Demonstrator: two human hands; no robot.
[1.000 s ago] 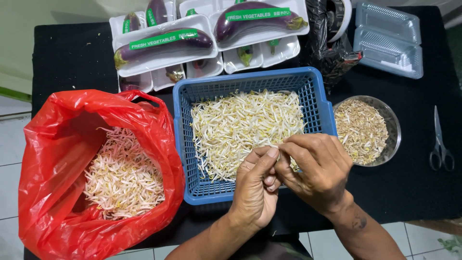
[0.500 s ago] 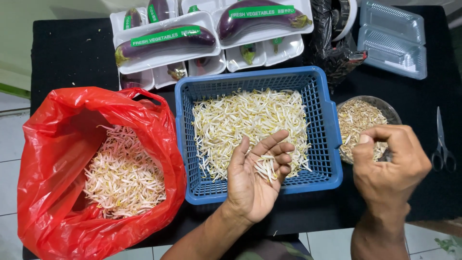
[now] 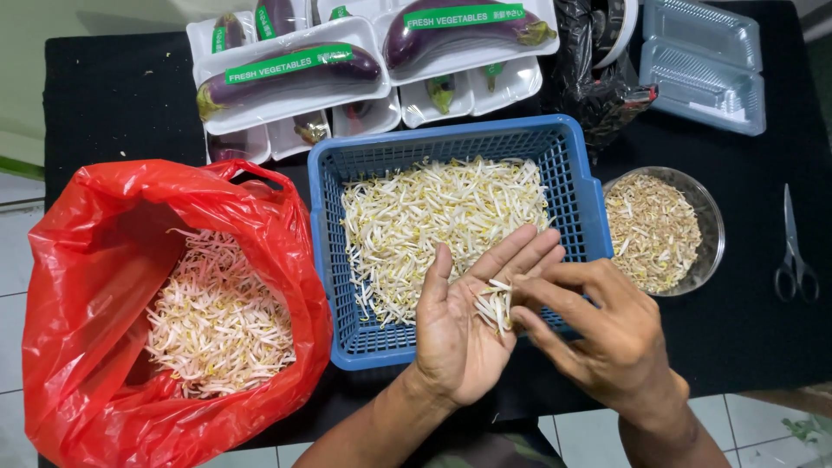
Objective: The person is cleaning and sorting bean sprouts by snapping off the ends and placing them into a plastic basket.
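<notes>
Head view: the left hand (image 3: 464,334) lies palm up, fingers spread wide, over the near edge of the blue basket (image 3: 589,186). A small bunch of bean sprouts (image 3: 496,303) rests at the base of those fingers. The right hand (image 3: 607,334) pinches that bunch with thumb and forefinger; its other fingertips are hidden beneath. Both forearms are cut off below.

Blue basket (image 3: 334,260) flanked closely by red bag (image 3: 104,260) and metal bowl (image 3: 706,230); open above.

1 basket (image 3: 334,251), 1 bag (image 3: 78,260), 1 bowl (image 3: 706,212), 1 scissors (image 3: 793,251)
</notes>
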